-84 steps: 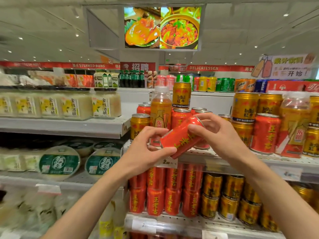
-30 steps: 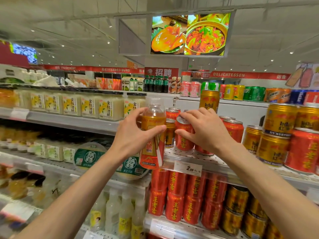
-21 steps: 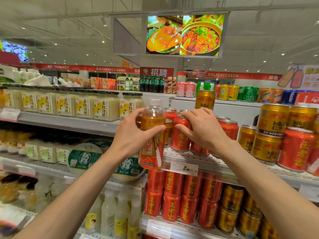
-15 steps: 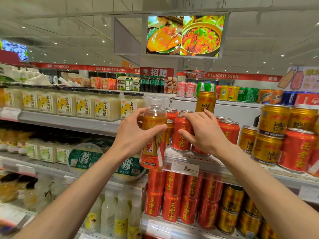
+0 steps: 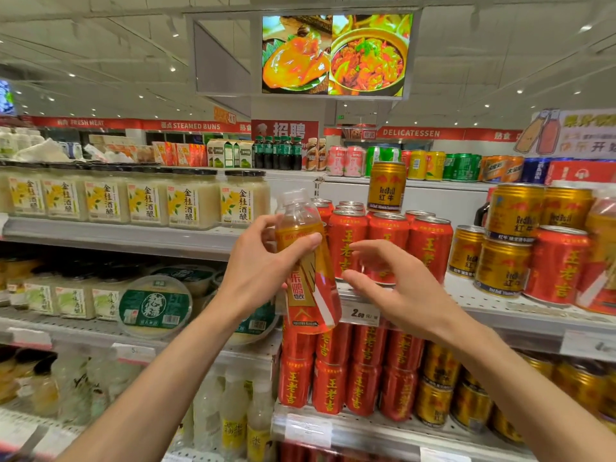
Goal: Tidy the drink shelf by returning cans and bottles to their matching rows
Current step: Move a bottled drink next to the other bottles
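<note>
My left hand (image 5: 260, 265) grips an orange drink bottle (image 5: 308, 278) with a clear cap, held slightly tilted in front of the shelf edge. My right hand (image 5: 396, 288) hovers just in front of the red cans (image 5: 386, 245), fingers spread and loosely curved, holding nothing. The red cans stand upright in a row on the perforated white shelf (image 5: 483, 301). One gold can (image 5: 386, 186) stands on top of the red cans. More gold cans (image 5: 500, 265) are stacked to the right, with another red can (image 5: 560, 265) among them.
Jars with yellow flower labels (image 5: 193, 201) line the upper left shelf. Round green-lidded tubs (image 5: 155, 305) sit below them. Red and gold cans (image 5: 366, 371) fill the lower shelf. A price tag (image 5: 363, 314) hangs on the shelf edge. A food screen (image 5: 336, 55) hangs overhead.
My right hand has let go of the red can it set on the shelf and pulled back, fingers open. My left hand has drawn the bottle off the shelf toward me.
</note>
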A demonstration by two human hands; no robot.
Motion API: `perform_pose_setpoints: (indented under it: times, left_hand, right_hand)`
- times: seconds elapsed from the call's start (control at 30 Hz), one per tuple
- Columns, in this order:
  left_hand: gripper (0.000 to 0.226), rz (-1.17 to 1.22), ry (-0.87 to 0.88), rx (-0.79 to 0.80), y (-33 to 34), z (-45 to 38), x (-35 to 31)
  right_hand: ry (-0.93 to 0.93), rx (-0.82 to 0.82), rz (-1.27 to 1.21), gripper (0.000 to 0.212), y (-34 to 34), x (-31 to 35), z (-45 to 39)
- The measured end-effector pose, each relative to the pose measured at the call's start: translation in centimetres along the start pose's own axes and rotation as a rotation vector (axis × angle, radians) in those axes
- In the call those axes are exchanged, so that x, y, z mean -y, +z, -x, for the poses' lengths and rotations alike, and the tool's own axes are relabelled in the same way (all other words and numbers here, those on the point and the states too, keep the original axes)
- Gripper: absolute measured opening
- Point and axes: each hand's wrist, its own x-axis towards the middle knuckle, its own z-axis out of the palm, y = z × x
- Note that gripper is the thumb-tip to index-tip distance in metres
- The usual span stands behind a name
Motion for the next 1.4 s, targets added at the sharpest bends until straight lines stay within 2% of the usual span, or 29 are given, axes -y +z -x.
perform_pose_setpoints:
  times: [0.13,0.27,0.5,0.67,1.0,1.2,1.3,1.4]
  left_hand:
    - [0.067,0.123,-0.047,0.033,1.4,0.5,0.5]
    - [0.063,0.233,-0.115,0.080,3.2,1.0,1.3]
    - [0.064,0.256,-0.143,0.168,6.9,2.6,1.6]
    - [0.053,0.289,-0.125,0.183,10.2,3.8,-0.8]
    - [0.060,0.277,-0.086,0.188,22.2,9.1,-9.4]
    - [0.058,0.196,-0.078,0.278,31.3,11.6,-13.9]
    - [0.065,0.191,-0.056,0.321,34.6,11.7,-15.5]
    - [0.062,0.184,-0.030,0.339,37.4,11.1,-16.6]
  right_hand:
    - [0.135,0.159,-0.157,0.071,0.4,0.5,2.0]
    - [0.202,0.217,-0.169,0.075,0.4,0.2,4.0]
    - [0.283,0.213,-0.193,0.072,-0.9,-1.5,7.3]
    - [0.297,0.147,-0.201,0.068,-3.6,-2.3,9.6]
    - [0.254,0.110,-0.134,0.061,-17.2,-8.5,17.3]
    - [0.284,0.110,-0.092,0.064,-26.0,-14.3,22.3]
    - [0.303,0.105,-0.070,0.068,-29.0,-16.5,23.5]
    - [0.311,0.083,-0.031,0.070,-31.4,-18.4,23.8]
